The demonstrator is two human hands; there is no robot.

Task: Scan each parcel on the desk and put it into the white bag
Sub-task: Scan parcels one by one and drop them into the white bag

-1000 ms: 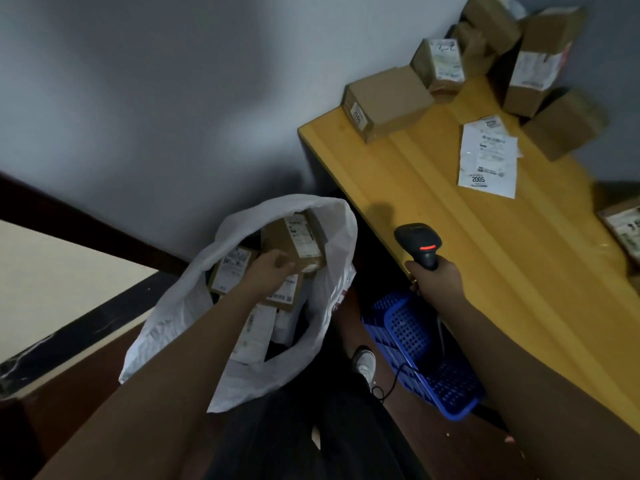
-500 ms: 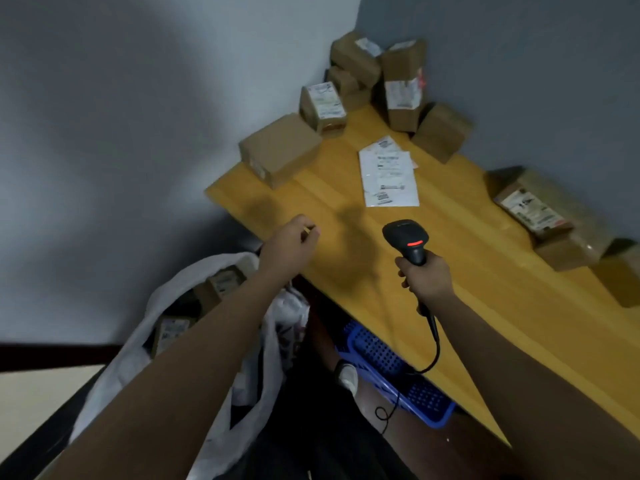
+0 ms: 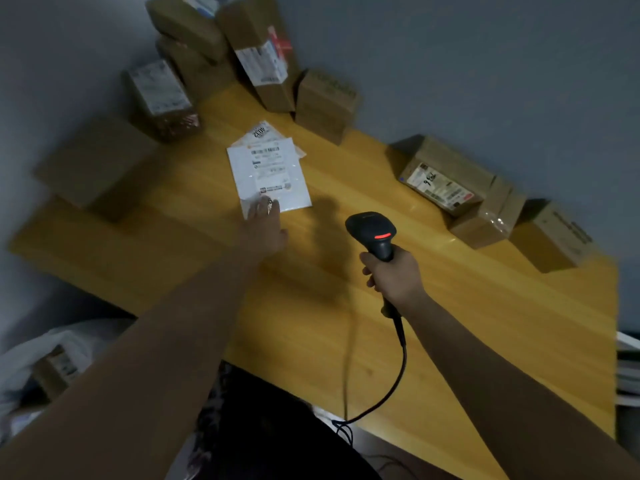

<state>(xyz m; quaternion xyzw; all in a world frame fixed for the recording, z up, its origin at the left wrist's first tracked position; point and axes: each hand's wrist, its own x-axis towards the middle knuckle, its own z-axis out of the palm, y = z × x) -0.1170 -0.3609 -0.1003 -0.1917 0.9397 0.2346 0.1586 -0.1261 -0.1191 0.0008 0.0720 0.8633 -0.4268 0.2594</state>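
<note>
A flat white parcel envelope (image 3: 268, 169) with printed labels lies on the yellow wooden desk (image 3: 485, 323). My left hand (image 3: 265, 225) reaches across the desk with straight fingers, and its fingertips touch the envelope's near edge. My right hand (image 3: 393, 275) grips the handle of a black barcode scanner (image 3: 375, 235) with a red light, held above the desk to the right of the envelope. The white bag (image 3: 41, 355) sits low at the left, with a boxed parcel inside.
Several brown cardboard parcels line the desk's back: a plain box (image 3: 97, 166) at left, a stack (image 3: 214, 57) in the corner, a labelled box (image 3: 443, 174) and others (image 3: 550, 237) along the right wall. The scanner's cable (image 3: 391, 386) hangs over the desk's front edge.
My left hand left the bag, crossed the desk and reached the white envelope. The view swung from the bag toward the desk. My right hand kept holding the scanner.
</note>
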